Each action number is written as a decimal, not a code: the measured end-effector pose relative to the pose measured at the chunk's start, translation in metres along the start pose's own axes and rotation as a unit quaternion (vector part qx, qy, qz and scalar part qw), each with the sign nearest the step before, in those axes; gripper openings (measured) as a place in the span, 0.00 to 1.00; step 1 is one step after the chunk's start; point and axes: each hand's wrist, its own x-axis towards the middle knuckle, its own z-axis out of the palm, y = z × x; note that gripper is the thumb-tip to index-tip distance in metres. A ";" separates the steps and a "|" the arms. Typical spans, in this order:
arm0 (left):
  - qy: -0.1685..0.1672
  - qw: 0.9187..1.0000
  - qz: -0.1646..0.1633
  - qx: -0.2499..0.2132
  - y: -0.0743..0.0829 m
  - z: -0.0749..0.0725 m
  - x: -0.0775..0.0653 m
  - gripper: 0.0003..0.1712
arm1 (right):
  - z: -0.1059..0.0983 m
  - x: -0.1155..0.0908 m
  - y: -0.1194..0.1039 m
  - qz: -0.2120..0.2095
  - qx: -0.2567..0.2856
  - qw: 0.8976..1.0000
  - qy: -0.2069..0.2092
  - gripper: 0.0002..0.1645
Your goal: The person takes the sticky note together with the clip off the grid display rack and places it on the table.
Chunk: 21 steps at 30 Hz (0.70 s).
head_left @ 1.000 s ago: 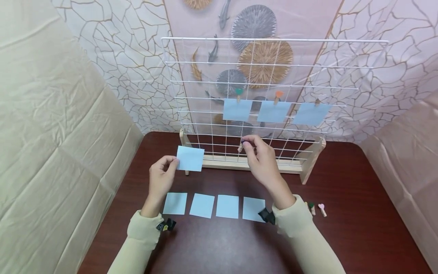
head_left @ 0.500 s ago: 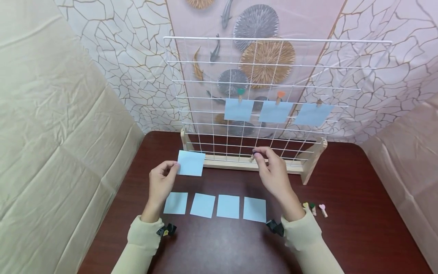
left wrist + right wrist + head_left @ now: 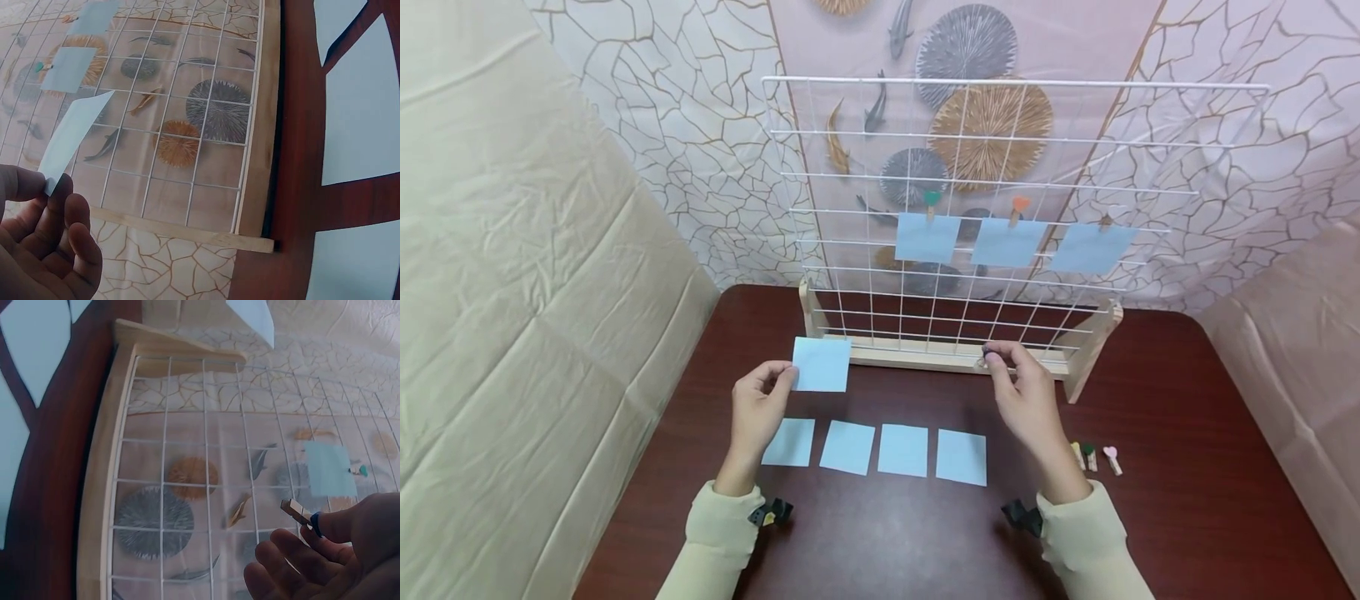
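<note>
My left hand [image 3: 761,410] pinches a light blue paper note [image 3: 822,365] by its edge, between thumb and fingers, in front of the grid's left foot. In the left wrist view the held note [image 3: 72,134] curves slightly. With thumb and forefinger, my right hand [image 3: 1028,400] pinches a small wooden clothespin [image 3: 296,511] with a dark blue top, before the grid's lower right. Three blue notes hang side by side on the white wire grid [image 3: 880,177], each under a clothespin: green heart [image 3: 932,198], orange heart [image 3: 1020,203] and a pale one [image 3: 1107,218].
Several blue notes lie in a row on the dark red table, from a left note [image 3: 789,442] to a right note [image 3: 961,457]. Three clothespins, one a pink heart [image 3: 1111,452], lie beyond my right wrist. A wooden base [image 3: 917,358] carries the grid.
My right hand has come down and to the right, away from the grid, with the clothespin. The left hand has lowered its note slightly.
</note>
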 end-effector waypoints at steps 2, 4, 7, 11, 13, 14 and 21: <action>-0.001 1.000 -0.001 0.002 -0.002 0.000 -0.001 0.05 | -0.001 -0.002 0.003 0.008 0.001 1.000 0.003 0.13; -0.003 1.000 -0.001 0.002 -0.004 -0.001 -0.003 0.05 | -0.003 -0.004 0.005 0.015 0.000 1.000 0.004 0.13; -0.005 1.000 0.000 -0.002 -0.007 -0.002 -0.005 0.05 | -0.004 -0.008 0.008 0.020 -0.006 1.000 0.003 0.13; -0.004 1.000 -0.003 -0.003 -0.011 -0.005 -0.008 0.05 | -0.006 -0.012 0.013 0.017 -0.017 1.000 0.005 0.13; -0.005 1.000 -0.007 -0.001 -0.013 -0.006 -0.009 0.05 | -0.008 -0.014 0.017 0.016 -0.020 1.000 0.005 0.12; -0.004 1.000 -0.008 0.000 -0.014 -0.007 -0.010 0.05 | -0.009 -0.016 0.019 0.016 -0.023 1.000 0.007 0.12; -0.006 0.999 -0.031 0.003 -0.018 -0.014 -0.018 0.06 | -0.016 -0.026 0.031 0.023 -0.038 0.999 0.019 0.11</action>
